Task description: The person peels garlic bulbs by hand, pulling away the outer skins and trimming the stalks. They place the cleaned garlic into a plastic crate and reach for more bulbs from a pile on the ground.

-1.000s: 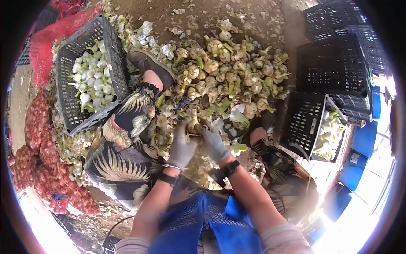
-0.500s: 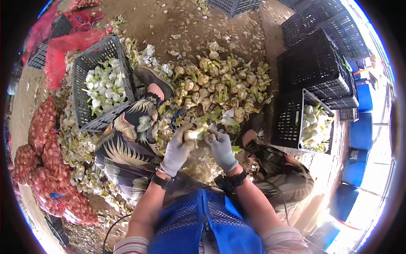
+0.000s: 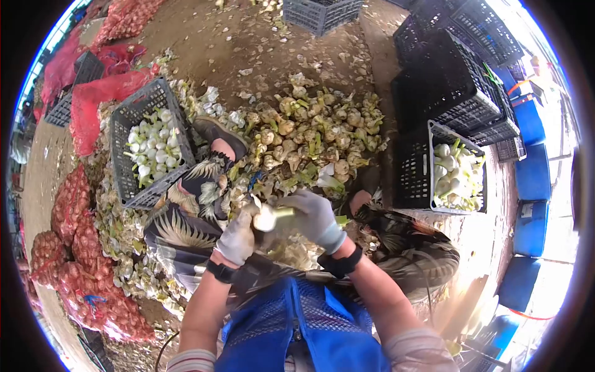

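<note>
My left hand (image 3: 238, 237), in a pale glove, is closed around a garlic bulb (image 3: 265, 219) whose white peeled side and short green stem point right. My right hand (image 3: 315, 217), also gloved, is at the stem's side, back upward; its fingertips are blurred and partly hidden, so what they hold cannot be made out. Beyond both hands lies a heap of unpeeled garlic bulbs (image 3: 322, 130) with brown skins and green stems. Loose skins (image 3: 297, 251) lie between my legs, below the hands.
A crate (image 3: 118, 170) of white bulbs stands by my left foot, another crate (image 3: 413, 180) of bulbs at the right. Black crates (image 3: 434, 80) are stacked behind it, near blue containers (image 3: 530, 229). Red net sacks (image 3: 93, 297) lie at the left. A crate (image 3: 322, 18) stands far ahead.
My left hand has moved left and slightly down with the bulb, which now shows a whiter side. My right hand has turned back upward and shifted slightly left. The view has shifted.
</note>
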A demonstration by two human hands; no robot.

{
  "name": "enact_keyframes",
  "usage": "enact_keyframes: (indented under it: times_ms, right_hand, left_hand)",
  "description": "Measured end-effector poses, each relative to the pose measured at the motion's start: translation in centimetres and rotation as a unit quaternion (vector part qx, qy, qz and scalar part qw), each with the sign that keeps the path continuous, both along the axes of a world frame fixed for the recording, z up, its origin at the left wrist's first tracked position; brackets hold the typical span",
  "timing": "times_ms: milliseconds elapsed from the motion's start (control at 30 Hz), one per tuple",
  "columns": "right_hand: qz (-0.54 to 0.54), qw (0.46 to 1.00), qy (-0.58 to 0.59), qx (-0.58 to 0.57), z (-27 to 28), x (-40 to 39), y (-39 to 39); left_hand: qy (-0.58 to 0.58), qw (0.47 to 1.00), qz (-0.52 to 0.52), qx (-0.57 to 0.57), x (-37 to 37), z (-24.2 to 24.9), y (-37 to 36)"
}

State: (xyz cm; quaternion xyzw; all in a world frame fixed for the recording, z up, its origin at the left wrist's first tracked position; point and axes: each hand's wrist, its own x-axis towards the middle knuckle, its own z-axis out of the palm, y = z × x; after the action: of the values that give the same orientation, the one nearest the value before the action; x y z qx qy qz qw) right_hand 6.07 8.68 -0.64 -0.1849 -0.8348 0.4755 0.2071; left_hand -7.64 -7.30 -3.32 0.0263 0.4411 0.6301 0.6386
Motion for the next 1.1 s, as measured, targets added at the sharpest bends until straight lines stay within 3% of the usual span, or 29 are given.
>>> enact_keyframes:
  times_ms: [67,100,133,167,200,233,267,333,367,400,433,467,500,533,600,633,667,733,767,800,867,900,967,1000,1033,1067,1100]
  right_hand:
    - [0.059,0.984,-0.069,0.155,1.6,0.3,0.6]
    - [0.078,0.980,-0.082,0.165,1.1,0.5,0.8]
    - [0.081,0.981,-0.080,0.158,0.4,0.6,0.6]
    - [0.009,1.000,-0.009,-0.015,-0.5,0.7,0.5]
    - [-0.063,0.979,0.060,-0.184,-1.6,0.9,0.7]
    - [-0.063,0.956,0.022,-0.287,-2.0,1.1,1.4]
    - [-0.060,0.955,0.021,-0.288,-2.4,1.6,1.3]
    - [0.057,0.889,0.131,-0.435,-2.5,3.0,0.5]
    - [0.048,0.920,0.087,-0.380,-2.8,3.4,0.1]
    - [0.044,0.920,0.086,-0.380,-3.0,3.4,0.2]
    - [0.009,0.926,0.070,-0.370,-2.8,3.2,0.2]
    - [-0.024,0.931,0.053,-0.361,-2.7,3.0,0.2]
    - [-0.082,0.890,0.062,-0.445,-2.4,3.1,0.1]
    - [-0.082,0.889,0.062,-0.446,-3.5,3.3,0.3]
    - [-0.202,0.788,0.139,-0.564,-6.5,4.0,1.1]
    - [-0.243,0.773,0.131,-0.571,-6.1,4.0,1.7]
    - [-0.244,0.772,0.130,-0.572,-5.8,4.1,1.9]
    - [-0.272,0.720,0.139,-0.623,-5.5,4.1,2.1]
    - [-0.272,0.694,0.149,-0.650,-5.6,4.0,1.9]
    - [-0.271,0.694,0.149,-0.650,-5.6,3.8,1.7]
    - [-0.258,0.741,0.123,-0.608,-5.8,3.1,0.9]
    - [-0.232,0.786,0.090,-0.566,-6.5,2.9,0.2]
    - [-0.189,0.823,0.067,-0.531,-4.6,3.0,0.0]
    - [-0.166,0.843,0.078,-0.506,-5.4,4.2,1.0]
    - [-0.184,0.874,0.038,-0.448,-8.1,6.5,2.8]
    - [-0.339,0.714,0.220,-0.571,-0.3,4.7,3.2]
    - [-0.184,0.646,0.356,-0.649,-4.4,9.8,6.2]
  left_hand:
    - [-0.029,0.990,-0.132,-0.037,0.1,3.3,1.1]
    - [-0.097,0.985,-0.133,-0.048,0.7,3.4,1.3]
    - [-0.122,0.986,-0.065,-0.090,1.7,4.3,1.3]
    - [-0.174,0.978,-0.054,-0.103,1.8,3.5,1.9]
    - [-0.225,0.967,-0.042,-0.113,1.7,2.4,2.4]
    - [-0.261,0.963,-0.015,-0.073,1.6,2.3,2.7]
    - [-0.261,0.963,-0.012,-0.073,1.4,2.2,2.9]
    - [-0.225,0.972,-0.006,-0.064,1.6,2.0,3.8]
    - [-0.257,0.963,0.055,-0.051,2.4,2.7,4.5]
    - [-0.259,0.963,0.052,-0.052,2.5,1.6,4.3]
    - [0.165,0.986,0.005,-0.033,2.4,1.2,4.2]
    - [0.559,0.828,-0.042,-0.008,2.4,0.8,4.0]
    - [0.239,0.958,0.154,-0.032,2.9,0.4,3.8]
    - [0.181,0.959,0.203,-0.082,2.9,3.2,4.5]
    - [0.453,0.880,0.095,-0.107,2.2,4.4,2.0]
    - [0.531,0.839,0.100,-0.066,2.4,4.8,1.4]
    - [0.450,0.884,0.112,-0.056,2.6,5.6,0.7]
    - [0.389,0.897,0.169,-0.124,1.9,5.9,0.3]
    - [0.433,0.877,0.160,-0.132,0.4,4.6,-0.5]
    - [0.432,0.877,0.161,-0.133,0.2,3.3,-1.1]
    - [0.606,0.758,-0.114,-0.211,0.5,3.6,-0.1]
    - [0.640,0.738,-0.140,-0.161,1.9,3.3,0.5]
    - [0.565,0.798,-0.176,-0.110,3.5,3.9,2.4]
    - [0.506,0.839,-0.165,-0.114,3.7,3.2,2.8]
    - [0.503,0.840,-0.163,-0.117,3.4,2.1,2.6]
    - [0.530,0.827,-0.156,-0.098,3.0,0.7,2.3]
    - [0.556,0.814,-0.148,-0.081,2.6,-0.4,2.0]
